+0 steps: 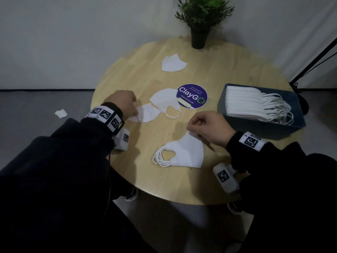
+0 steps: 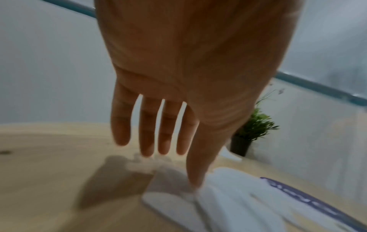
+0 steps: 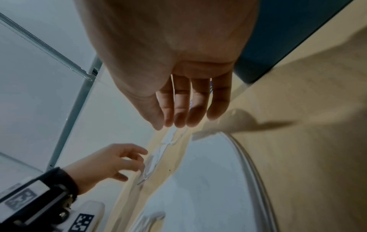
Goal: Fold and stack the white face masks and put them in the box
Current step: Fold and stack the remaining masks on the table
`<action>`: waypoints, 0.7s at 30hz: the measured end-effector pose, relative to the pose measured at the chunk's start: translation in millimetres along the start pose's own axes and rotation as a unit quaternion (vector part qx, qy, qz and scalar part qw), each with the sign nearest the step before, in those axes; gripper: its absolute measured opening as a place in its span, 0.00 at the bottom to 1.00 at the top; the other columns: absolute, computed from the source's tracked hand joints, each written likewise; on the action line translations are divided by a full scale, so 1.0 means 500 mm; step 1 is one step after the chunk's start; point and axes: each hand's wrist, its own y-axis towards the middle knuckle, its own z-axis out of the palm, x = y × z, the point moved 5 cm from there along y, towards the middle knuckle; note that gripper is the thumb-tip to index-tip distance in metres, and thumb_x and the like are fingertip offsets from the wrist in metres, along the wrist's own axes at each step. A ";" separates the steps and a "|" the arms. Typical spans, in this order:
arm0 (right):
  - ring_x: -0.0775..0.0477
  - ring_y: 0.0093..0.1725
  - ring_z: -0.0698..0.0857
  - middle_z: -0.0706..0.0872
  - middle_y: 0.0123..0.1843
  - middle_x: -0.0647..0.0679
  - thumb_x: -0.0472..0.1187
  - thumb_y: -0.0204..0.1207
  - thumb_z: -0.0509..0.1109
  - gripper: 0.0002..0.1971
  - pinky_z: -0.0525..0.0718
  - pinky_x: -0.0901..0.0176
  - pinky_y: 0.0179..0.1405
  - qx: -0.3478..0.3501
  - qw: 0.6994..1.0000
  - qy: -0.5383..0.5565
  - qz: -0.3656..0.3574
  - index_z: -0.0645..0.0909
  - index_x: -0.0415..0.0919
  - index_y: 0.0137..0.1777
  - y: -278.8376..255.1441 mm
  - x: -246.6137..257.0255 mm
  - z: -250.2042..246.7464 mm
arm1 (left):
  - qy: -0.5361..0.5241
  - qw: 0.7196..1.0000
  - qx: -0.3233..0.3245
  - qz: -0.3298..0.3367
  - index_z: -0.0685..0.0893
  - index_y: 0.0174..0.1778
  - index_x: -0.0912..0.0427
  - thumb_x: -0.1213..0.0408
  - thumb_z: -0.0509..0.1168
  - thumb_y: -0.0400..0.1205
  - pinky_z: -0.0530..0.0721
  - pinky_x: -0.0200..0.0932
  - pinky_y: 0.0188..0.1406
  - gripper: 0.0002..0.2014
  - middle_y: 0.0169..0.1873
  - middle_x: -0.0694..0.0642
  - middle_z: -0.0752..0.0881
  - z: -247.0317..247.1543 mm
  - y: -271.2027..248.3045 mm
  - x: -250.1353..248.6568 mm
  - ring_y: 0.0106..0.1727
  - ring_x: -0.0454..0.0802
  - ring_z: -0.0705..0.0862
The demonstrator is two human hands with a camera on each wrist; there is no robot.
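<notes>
A folded stack of white masks lies at the table's near middle, ear loops to the left. My right hand hovers at its top corner with fingers nearly straight and nothing seen between them. Further left, my left hand reaches over a loose mask; its fingers are straight and the thumb touches the mask's edge. A second loose mask overlaps that one, and a third lies further back. The blue box at right holds a row of folded masks.
A round purple sticker marks the centre of the round wooden table. A potted plant stands at the far edge. A black stand leans at the right. A white scrap lies on the floor, left.
</notes>
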 end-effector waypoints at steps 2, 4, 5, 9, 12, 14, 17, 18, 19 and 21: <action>0.51 0.29 0.86 0.88 0.30 0.51 0.38 0.75 0.80 0.04 0.87 0.53 0.35 0.000 1.000 0.028 0.002 0.90 0.42 0.40 0.003 0.005 0.004 | -0.012 1.000 0.021 -0.010 0.87 0.60 0.53 0.60 0.77 0.76 0.81 0.45 0.42 0.16 0.56 0.56 0.87 0.012 0.000 0.006 0.51 0.56 0.85; 0.47 0.29 0.87 0.89 0.32 0.42 0.37 0.76 0.79 0.04 0.88 0.50 0.32 0.007 0.998 0.061 0.008 0.89 0.39 0.41 0.006 0.008 0.009 | -0.046 0.998 0.035 -0.009 0.91 0.52 0.55 0.61 0.77 0.77 0.78 0.43 0.34 0.09 0.46 0.55 0.89 0.013 -0.004 0.001 0.44 0.55 0.86; 0.45 0.29 0.87 0.90 0.34 0.37 0.37 0.77 0.79 0.05 0.87 0.50 0.30 0.011 0.997 0.081 0.015 0.88 0.37 0.42 0.007 0.009 0.012 | -0.077 0.996 0.048 -0.009 0.91 0.50 0.56 0.62 0.77 0.77 0.81 0.43 0.34 0.07 0.42 0.55 0.90 0.011 -0.006 -0.003 0.42 0.55 0.87; 0.35 0.35 0.90 0.90 0.39 0.32 0.41 0.81 0.79 0.11 0.90 0.42 0.36 0.038 0.976 0.204 0.071 0.87 0.31 0.47 0.009 0.013 0.020 | -0.401 0.904 0.148 0.013 0.88 0.43 0.63 0.68 0.77 0.81 0.94 0.56 0.52 0.05 0.37 0.62 0.92 0.008 -0.038 -0.049 0.39 0.61 0.92; 0.35 0.43 0.94 0.92 0.47 0.34 0.51 0.82 0.77 0.20 0.93 0.35 0.45 0.072 0.955 0.265 0.109 0.88 0.30 0.55 0.003 0.023 0.024 | -0.541 0.823 0.169 0.048 0.86 0.47 0.66 0.71 0.75 0.82 0.95 0.48 0.41 0.04 0.39 0.64 0.89 0.004 -0.083 -0.118 0.34 0.55 0.90; 0.35 0.48 0.95 0.93 0.52 0.34 0.51 0.82 0.76 0.21 0.93 0.30 0.48 0.062 0.948 0.295 0.106 0.88 0.31 0.59 0.004 0.028 0.020 | -0.576 0.794 0.186 0.056 0.86 0.46 0.65 0.71 0.75 0.82 0.93 0.42 0.34 0.04 0.38 0.62 0.88 0.016 -0.108 -0.155 0.33 0.53 0.89; 0.33 0.47 0.95 0.94 0.51 0.32 0.40 0.84 0.75 0.10 0.94 0.32 0.44 -0.005 0.947 0.314 0.072 0.89 0.33 0.57 0.010 0.036 -0.001 | -0.594 0.772 0.217 0.060 0.86 0.42 0.61 0.69 0.75 0.82 0.94 0.43 0.33 0.05 0.36 0.58 0.89 0.038 -0.130 -0.186 0.33 0.52 0.90; 0.36 0.43 0.94 0.94 0.48 0.33 0.38 0.84 0.75 0.06 0.95 0.37 0.39 -0.018 0.945 0.319 0.066 0.89 0.34 0.54 0.011 0.037 -0.007 | -0.604 0.764 0.219 0.057 0.86 0.41 0.59 0.68 0.75 0.83 0.94 0.44 0.34 0.06 0.35 0.57 0.89 0.040 -0.130 -0.190 0.33 0.52 0.90; 0.39 0.39 0.93 0.94 0.43 0.35 0.37 0.83 0.76 0.05 0.95 0.43 0.34 -0.023 0.943 0.325 0.066 0.89 0.35 0.51 0.011 0.039 -0.012 | -0.614 0.757 0.219 0.047 0.86 0.41 0.59 0.66 0.74 0.84 0.93 0.46 0.34 0.06 0.36 0.57 0.90 0.041 -0.126 -0.190 0.34 0.52 0.90; 0.42 0.32 0.91 0.90 0.36 0.37 0.39 0.81 0.78 0.07 0.93 0.48 0.28 -0.031 0.941 0.330 0.065 0.87 0.34 0.46 0.009 0.040 -0.020 | -0.622 0.753 0.214 0.018 0.88 0.46 0.60 0.62 0.72 0.86 0.92 0.46 0.31 0.06 0.38 0.58 0.90 0.041 -0.119 -0.182 0.35 0.53 0.91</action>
